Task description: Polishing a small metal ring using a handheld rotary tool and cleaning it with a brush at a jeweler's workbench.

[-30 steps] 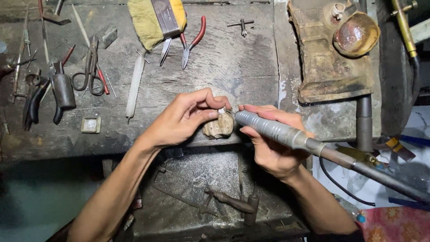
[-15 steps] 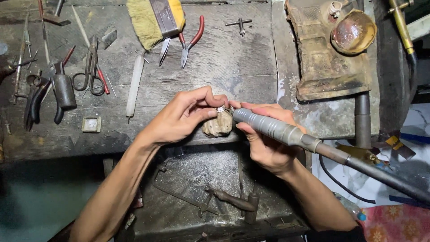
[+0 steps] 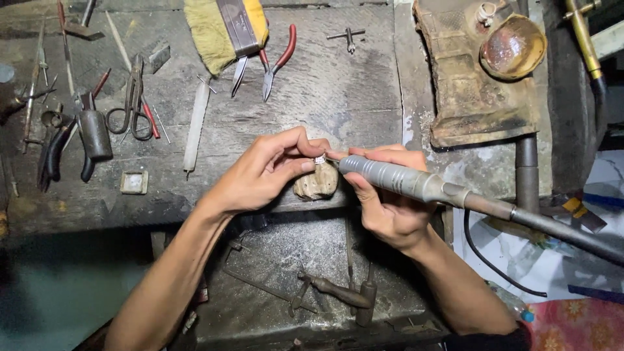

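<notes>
My left hand [image 3: 266, 172] pinches a small silver ring [image 3: 320, 159] between thumb and fingertips, resting it on top of a worn wooden bench peg [image 3: 316, 182]. My right hand [image 3: 383, 208] grips a grey rotary handpiece [image 3: 396, 179] like a pen, its tip touching the ring. The handpiece's flexible shaft [image 3: 552, 227] runs off to the right.
On the scarred grey workbench [image 3: 338, 91] lie red-handled pliers [image 3: 276, 62], a yellow brush [image 3: 224, 26], scissors [image 3: 133, 104], a white stick [image 3: 195, 127], dark pliers and files at far left. A charred block [image 3: 474, 97] with a copper bowl [image 3: 513, 47] sits at back right. A catch tray [image 3: 312, 273] lies below.
Both hands have stayed on the peg with only slight shifts. The handpiece tip stays on the ring.
</notes>
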